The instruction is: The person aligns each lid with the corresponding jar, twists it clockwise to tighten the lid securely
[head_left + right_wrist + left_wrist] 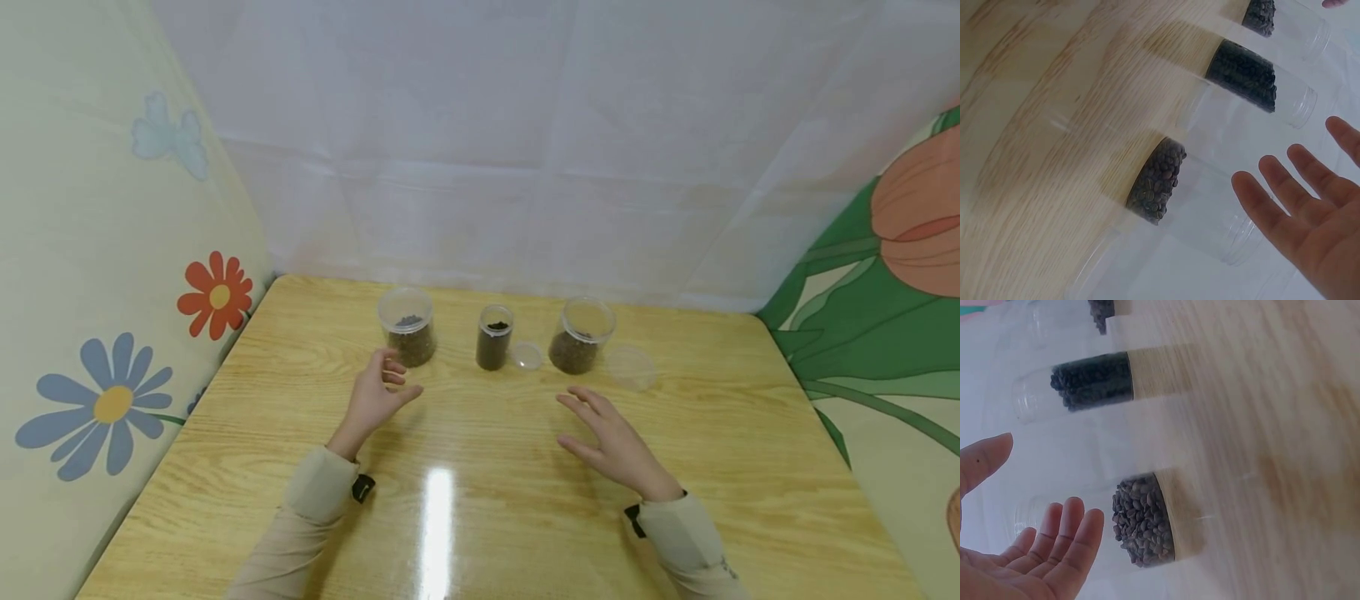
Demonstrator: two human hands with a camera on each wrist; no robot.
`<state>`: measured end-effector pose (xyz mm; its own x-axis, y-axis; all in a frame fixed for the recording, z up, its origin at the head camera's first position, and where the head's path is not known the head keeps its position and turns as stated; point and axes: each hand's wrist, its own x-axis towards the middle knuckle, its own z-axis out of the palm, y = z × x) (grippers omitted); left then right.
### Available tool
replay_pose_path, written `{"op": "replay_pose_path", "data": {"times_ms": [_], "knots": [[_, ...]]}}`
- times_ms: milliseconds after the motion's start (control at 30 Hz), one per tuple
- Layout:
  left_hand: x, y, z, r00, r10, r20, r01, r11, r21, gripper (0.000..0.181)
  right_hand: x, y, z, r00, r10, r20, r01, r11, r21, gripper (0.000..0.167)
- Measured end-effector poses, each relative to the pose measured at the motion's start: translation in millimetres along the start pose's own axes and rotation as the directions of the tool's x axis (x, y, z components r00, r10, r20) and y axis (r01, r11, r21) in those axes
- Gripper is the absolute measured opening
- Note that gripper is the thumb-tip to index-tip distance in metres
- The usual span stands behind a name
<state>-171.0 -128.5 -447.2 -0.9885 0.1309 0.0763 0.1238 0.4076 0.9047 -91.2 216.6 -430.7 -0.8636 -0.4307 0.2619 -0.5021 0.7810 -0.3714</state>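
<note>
Three clear, uncovered jars stand upright in a row. The wide left jar (411, 343) and the wide right jar (574, 353) are partly filled with what look like coffee beans. Between them stands a narrower jar (492, 350) with darker, nearly black beans. My left hand (375, 394) is just in front of the left jar, fingers loosely bent and thumb spread, holding nothing; whether a fingertip touches the jar is unclear. In the left wrist view its fingers (1082, 544) overlap that jar. My right hand (611, 442) hovers in front of the right jar, fingers spread, gripping nothing.
A small clear lid (527, 356) lies between the narrow jar and the right jar. A larger clear lid (632, 367) lies right of the right jar. The wooden table (495, 450) ends at a white cloth (480, 192) behind the jars; patterned cloths hang on both sides.
</note>
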Motion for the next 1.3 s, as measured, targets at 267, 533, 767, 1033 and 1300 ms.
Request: {"op": "replay_pose_path", "data": {"times_ms": [267,533,767,1033,1300], "knots": [[-0.2,1.6,8.6,0.999,0.020,0.048,-0.020,1.000,-0.008,0.064,-1.1,0.1,-0.9,1.000,-0.016,-0.016,0.016,1.000,-0.008,0.057],[9.5,2.4,22.8,0.996,0.055,0.072,-0.055,0.998,-0.004,0.064,-1.5,-0.4,-1.7,1.000,-0.009,-0.006,0.009,1.000,-0.013,0.057],[21.7,9.8,34.9,0.993,0.074,0.090,-0.073,0.997,-0.011,0.062,2.1,0.2,-4.7,1.000,-0.016,-0.009,0.016,1.000,-0.003,0.058],[40.4,16.5,51.6,0.991,0.023,0.135,-0.020,1.000,-0.019,0.063,8.4,1.6,-5.1,1.000,-0.001,0.006,0.001,1.000,0.003,0.058],[55.6,21.9,66.8,0.991,0.027,0.129,-0.031,0.999,0.028,0.064,13.2,3.3,-5.4,1.000,0.002,0.007,-0.002,1.000,-0.011,0.057]]}}
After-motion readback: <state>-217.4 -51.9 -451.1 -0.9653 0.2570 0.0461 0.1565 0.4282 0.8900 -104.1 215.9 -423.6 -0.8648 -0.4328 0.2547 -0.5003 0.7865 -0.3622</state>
